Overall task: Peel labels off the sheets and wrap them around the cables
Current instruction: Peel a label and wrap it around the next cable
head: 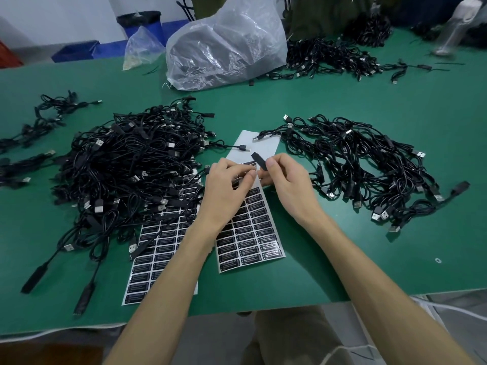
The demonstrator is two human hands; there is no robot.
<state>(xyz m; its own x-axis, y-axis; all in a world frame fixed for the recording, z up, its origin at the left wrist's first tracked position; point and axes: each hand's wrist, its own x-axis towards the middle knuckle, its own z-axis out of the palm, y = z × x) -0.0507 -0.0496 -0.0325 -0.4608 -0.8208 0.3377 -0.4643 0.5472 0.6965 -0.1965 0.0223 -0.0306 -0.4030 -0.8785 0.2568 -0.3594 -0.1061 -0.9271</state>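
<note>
Easy one to botch: the small glossy black label (258,160), pinched by the right hand (287,180) just over the slick white label sheet (253,219), could be stuck on crooked or folded onto itself if it's pressed down unaligned. The left hand (226,180) is curled round something thin, probably one of the rubbery black cables (126,164), though that can't be told for sure.
</note>
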